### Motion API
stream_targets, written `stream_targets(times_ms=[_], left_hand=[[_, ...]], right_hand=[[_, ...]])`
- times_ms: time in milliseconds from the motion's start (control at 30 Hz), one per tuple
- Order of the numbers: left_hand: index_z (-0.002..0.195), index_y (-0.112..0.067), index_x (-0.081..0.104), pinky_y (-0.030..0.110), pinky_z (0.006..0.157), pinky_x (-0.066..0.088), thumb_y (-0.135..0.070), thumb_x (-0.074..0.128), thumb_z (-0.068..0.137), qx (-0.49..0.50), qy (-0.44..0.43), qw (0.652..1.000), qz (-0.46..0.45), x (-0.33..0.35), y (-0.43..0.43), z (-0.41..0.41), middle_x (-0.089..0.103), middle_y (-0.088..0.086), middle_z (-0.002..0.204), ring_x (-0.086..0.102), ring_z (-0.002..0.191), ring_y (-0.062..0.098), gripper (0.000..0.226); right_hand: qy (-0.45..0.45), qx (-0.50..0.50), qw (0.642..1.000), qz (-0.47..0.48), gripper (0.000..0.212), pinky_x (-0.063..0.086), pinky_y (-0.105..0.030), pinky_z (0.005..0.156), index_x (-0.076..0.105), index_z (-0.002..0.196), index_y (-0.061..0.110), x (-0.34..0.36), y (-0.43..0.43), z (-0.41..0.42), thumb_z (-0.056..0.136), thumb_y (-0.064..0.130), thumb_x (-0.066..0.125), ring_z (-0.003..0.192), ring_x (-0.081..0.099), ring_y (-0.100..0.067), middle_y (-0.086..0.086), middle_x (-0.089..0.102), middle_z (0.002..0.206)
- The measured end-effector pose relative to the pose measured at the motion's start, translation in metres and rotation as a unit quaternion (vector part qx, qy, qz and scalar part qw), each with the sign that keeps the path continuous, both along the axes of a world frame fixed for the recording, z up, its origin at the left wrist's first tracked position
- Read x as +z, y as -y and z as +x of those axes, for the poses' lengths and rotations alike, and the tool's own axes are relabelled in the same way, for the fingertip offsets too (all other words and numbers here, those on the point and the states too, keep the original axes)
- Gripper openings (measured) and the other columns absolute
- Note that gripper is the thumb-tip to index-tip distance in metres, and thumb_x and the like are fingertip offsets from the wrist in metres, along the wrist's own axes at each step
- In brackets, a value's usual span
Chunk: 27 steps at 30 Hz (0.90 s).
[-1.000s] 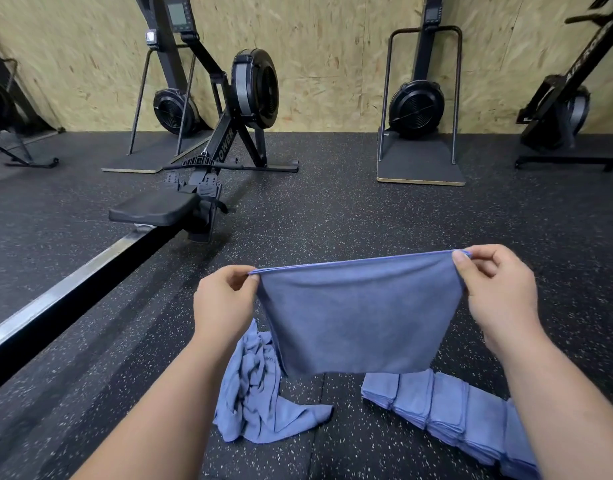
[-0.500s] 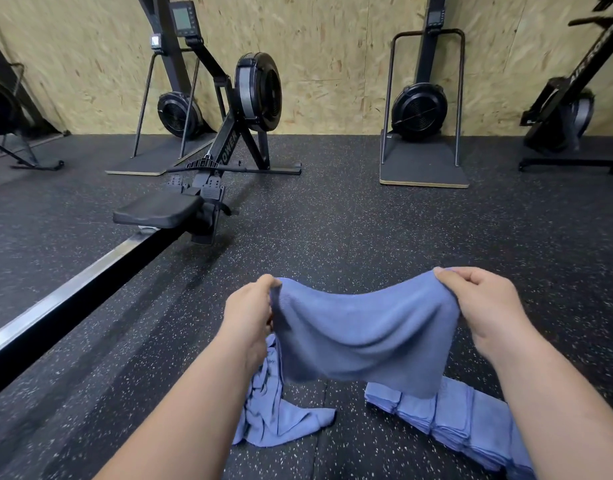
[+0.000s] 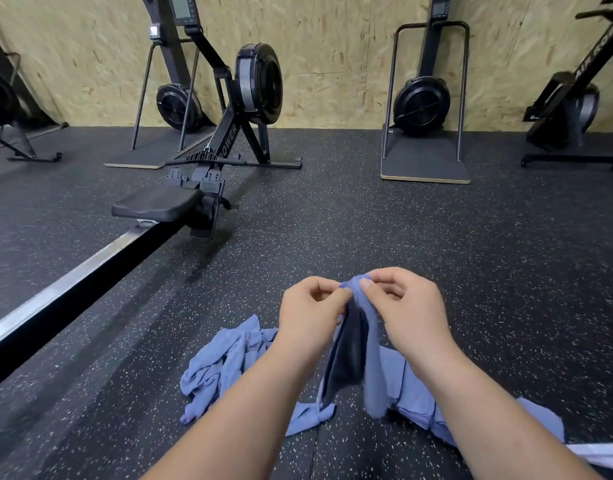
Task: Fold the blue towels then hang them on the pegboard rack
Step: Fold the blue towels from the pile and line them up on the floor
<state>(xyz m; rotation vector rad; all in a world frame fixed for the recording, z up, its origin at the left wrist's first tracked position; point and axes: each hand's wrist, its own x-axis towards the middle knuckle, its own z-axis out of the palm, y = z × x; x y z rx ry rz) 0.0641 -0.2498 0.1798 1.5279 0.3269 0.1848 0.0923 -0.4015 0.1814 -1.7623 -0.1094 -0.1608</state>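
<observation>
Floor: black speckled rubber floor runs back to a chipboard wall.
Machines: a rowing machine stands at left, its seat on a metal rail; a fan machine stands against the wall.
Left hand: the left hand has curled fingers and pinches one top corner of the held towel.
Right hand: the right hand pinches the other corner between thumb and forefinger, close against the left.
Held towel: blue and doubled over, it hangs between both hands above the floor, shaded inside.
Loose towels: a crumpled heap lies on the floor by the left forearm.
Folded towels: a folded row lies on the floor, partly hidden by the right forearm.
</observation>
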Motion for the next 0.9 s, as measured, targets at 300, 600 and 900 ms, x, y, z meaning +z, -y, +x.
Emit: stream_targets(times_ms=[300,600,900], left_hand=[[0.086,-0.021,0.081,0.051,0.092,0.062,-0.018,0.081,0.091,0.021,0.040,0.997,0.064,-0.001,0.001,-0.002,0.080,-0.005,0.085,0.075,0.086,0.012,0.006],[0.088,-0.020,0.083,0.049,0.094,0.059,-0.019,0.059,0.091,0.009,0.057,0.998,0.032,0.005,0.005,-0.005,0.080,-0.001,0.089,0.072,0.086,0.014,0.024],[0.091,-0.031,0.074,0.038,0.081,0.061,-0.020,0.068,0.086,-0.002,0.040,0.977,0.212,0.001,-0.023,0.000,0.075,-0.013,0.084,0.073,0.076,0.011,0.014]], right_hand=[[0.122,-0.013,0.985,-0.120,0.010,0.049,-0.009,0.080,0.081,0.099,0.026,-0.003,-0.008,-0.010,0.094,0.017,0.079,0.090,0.069,0.005,0.018,0.074,0.097],[0.155,-0.002,0.978,-0.136,0.033,0.059,-0.034,0.088,0.076,0.111,0.034,-0.008,-0.017,-0.019,0.087,0.013,0.081,0.098,0.070,-0.004,0.020,0.068,0.110],[0.060,0.014,0.996,-0.063,0.022,0.062,-0.033,0.085,0.076,0.092,0.031,-0.004,0.002,0.003,0.090,0.010,0.082,0.081,0.074,-0.003,0.017,0.078,0.087]])
